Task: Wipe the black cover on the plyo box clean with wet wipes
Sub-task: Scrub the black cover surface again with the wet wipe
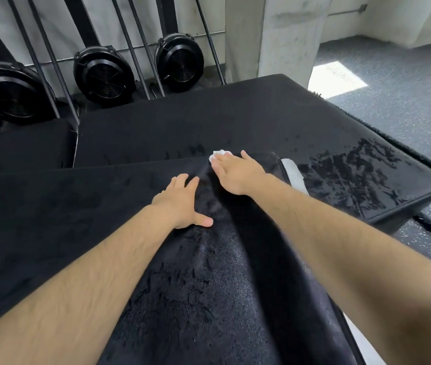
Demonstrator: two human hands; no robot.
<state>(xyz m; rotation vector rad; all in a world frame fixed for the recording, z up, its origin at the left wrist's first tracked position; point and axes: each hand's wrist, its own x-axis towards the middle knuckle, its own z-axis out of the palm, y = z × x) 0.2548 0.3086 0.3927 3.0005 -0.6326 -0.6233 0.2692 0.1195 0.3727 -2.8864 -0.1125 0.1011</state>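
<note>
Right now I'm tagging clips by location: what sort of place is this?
Probably a gym: black-covered plyo boxes, fan-wheel machines stood upright behind them, and speckled rubber flooring.

A gym: speckled rubber floor (393, 101), black padded plyo boxes (156, 122), and three rowing machines (34, 55) stood upright, fan flywheels (104, 75) showing.

Two bare hands show, the left hand (183, 204) and the right hand (235, 172), with one white wet wipe (218, 153) under the right fingers (226, 162). There are three black padded surfaces: one black cover (209, 285) beneath both hands' fingers, one lower pad (209, 119) just beyond the fingertips, and one pad (19, 146) to their left. Farther beyond the fingertips stand three round black fan housings (104, 75) and one concrete pillar (275, 35).
</note>
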